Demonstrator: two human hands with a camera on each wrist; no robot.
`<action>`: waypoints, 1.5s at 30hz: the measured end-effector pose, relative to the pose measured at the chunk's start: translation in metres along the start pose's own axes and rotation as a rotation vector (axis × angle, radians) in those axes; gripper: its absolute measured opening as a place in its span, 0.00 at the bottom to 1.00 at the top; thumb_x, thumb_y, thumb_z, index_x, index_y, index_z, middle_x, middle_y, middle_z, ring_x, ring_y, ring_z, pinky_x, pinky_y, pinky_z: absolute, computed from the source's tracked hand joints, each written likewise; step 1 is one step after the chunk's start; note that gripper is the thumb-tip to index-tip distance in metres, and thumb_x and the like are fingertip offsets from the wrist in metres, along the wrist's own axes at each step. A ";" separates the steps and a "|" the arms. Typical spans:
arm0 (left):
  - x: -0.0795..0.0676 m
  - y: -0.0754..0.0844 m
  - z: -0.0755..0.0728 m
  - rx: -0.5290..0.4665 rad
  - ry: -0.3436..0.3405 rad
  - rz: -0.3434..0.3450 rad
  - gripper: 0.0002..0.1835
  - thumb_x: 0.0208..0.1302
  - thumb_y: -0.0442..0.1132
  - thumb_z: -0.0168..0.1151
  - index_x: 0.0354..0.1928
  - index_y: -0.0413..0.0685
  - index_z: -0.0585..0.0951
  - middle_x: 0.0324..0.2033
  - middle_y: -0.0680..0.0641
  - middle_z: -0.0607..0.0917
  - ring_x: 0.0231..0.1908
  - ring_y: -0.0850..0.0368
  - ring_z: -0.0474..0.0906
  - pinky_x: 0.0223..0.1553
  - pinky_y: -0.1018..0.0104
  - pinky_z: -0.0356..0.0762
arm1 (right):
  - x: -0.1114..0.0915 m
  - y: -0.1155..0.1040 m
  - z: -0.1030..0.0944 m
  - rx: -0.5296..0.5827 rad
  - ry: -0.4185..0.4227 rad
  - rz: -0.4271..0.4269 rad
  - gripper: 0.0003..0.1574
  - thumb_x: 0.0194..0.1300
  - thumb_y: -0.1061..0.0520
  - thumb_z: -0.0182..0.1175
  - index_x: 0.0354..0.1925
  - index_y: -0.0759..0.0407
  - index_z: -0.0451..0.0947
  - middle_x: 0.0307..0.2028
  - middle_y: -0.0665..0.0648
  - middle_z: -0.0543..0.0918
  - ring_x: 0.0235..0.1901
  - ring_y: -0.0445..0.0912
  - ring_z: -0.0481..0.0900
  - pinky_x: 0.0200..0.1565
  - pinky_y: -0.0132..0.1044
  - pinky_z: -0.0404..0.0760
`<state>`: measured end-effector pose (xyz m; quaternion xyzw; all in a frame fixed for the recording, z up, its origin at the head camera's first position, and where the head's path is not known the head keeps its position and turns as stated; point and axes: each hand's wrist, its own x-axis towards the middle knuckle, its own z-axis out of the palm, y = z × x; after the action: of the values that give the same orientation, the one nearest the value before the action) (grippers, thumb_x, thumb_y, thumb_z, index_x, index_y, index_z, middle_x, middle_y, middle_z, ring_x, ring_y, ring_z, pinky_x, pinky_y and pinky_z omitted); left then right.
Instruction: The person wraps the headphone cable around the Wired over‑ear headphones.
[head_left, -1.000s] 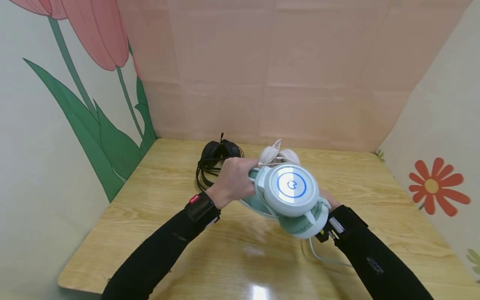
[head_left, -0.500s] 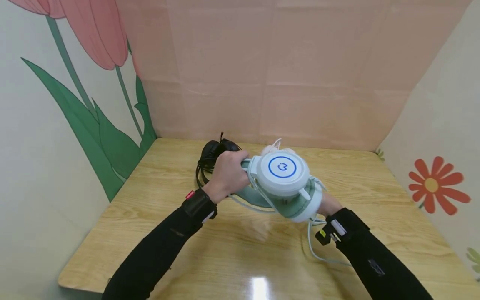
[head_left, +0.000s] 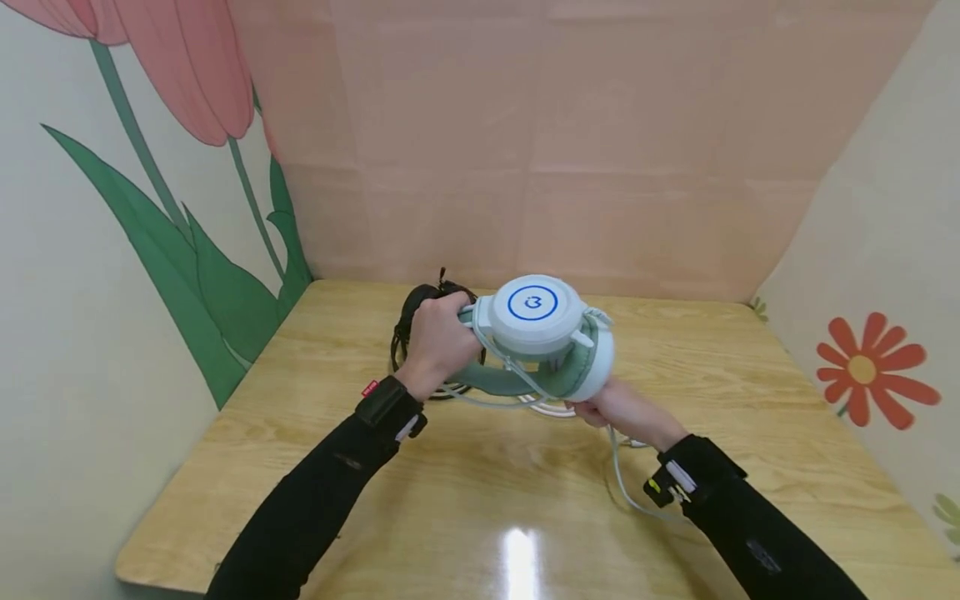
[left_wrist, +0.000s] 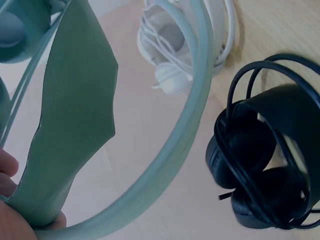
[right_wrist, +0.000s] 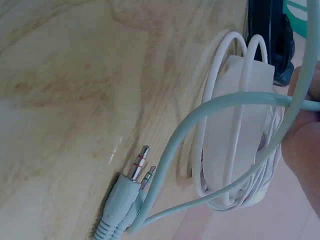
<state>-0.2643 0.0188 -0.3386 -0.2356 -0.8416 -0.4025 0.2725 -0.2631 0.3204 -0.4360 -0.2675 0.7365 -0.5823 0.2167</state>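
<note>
Mint-green headphones [head_left: 532, 321] with pale ear cups hang over the table, the round logo on one cup facing up. My left hand [head_left: 441, 340] grips them by the headband. In the left wrist view the padded strap [left_wrist: 77, 110] and outer band run into that hand. My right hand [head_left: 626, 410] is just below the lower ear cup, fingers curled around the mint cable [right_wrist: 235, 102]. A loop of this cable hangs from the hand, and its two metal-tipped plugs [right_wrist: 125, 197] show in the right wrist view.
Black headphones [left_wrist: 250, 150] with a coiled cord lie behind my left hand. White headphones [right_wrist: 232, 140] with a wrapped cord lie beside them, mostly hidden in the head view. The wooden table [head_left: 750, 383] meets a pink back sheet [head_left: 600, 167] and painted side walls.
The mint headphones and both hands have shifted left and farther back, now covering most of the white headphones. My right hand has come into view from behind the ear cup.
</note>
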 end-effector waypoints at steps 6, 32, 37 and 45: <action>-0.003 -0.006 0.004 -0.034 0.007 -0.078 0.16 0.63 0.37 0.67 0.21 0.46 0.71 0.16 0.54 0.58 0.16 0.58 0.57 0.23 0.66 0.55 | 0.001 0.002 0.014 -0.105 0.106 0.059 0.21 0.83 0.54 0.40 0.39 0.70 0.68 0.24 0.50 0.66 0.18 0.36 0.57 0.23 0.29 0.57; 0.000 -0.024 0.000 0.256 -0.001 -0.049 0.22 0.66 0.43 0.65 0.19 0.49 0.65 0.16 0.54 0.59 0.14 0.57 0.63 0.20 0.67 0.57 | -0.026 -0.033 0.040 -0.359 0.118 0.138 0.27 0.83 0.50 0.41 0.34 0.65 0.77 0.15 0.47 0.60 0.15 0.38 0.55 0.20 0.34 0.58; 0.000 -0.032 -0.004 0.224 -0.009 -0.104 0.21 0.66 0.42 0.65 0.20 0.48 0.66 0.16 0.53 0.60 0.16 0.56 0.66 0.20 0.66 0.59 | -0.031 -0.036 0.034 -0.282 0.115 0.184 0.29 0.83 0.49 0.41 0.35 0.68 0.77 0.15 0.46 0.59 0.14 0.38 0.54 0.19 0.32 0.56; 0.003 -0.033 -0.010 0.234 0.004 -0.100 0.21 0.67 0.42 0.63 0.19 0.49 0.65 0.16 0.53 0.61 0.16 0.56 0.64 0.20 0.66 0.58 | -0.041 -0.038 0.021 -0.348 0.133 0.262 0.30 0.83 0.46 0.40 0.35 0.64 0.77 0.15 0.48 0.60 0.14 0.40 0.55 0.18 0.33 0.58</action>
<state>-0.2835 -0.0075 -0.3494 -0.1592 -0.8928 -0.3153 0.2796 -0.2134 0.3242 -0.4036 -0.1640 0.8670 -0.4297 0.1917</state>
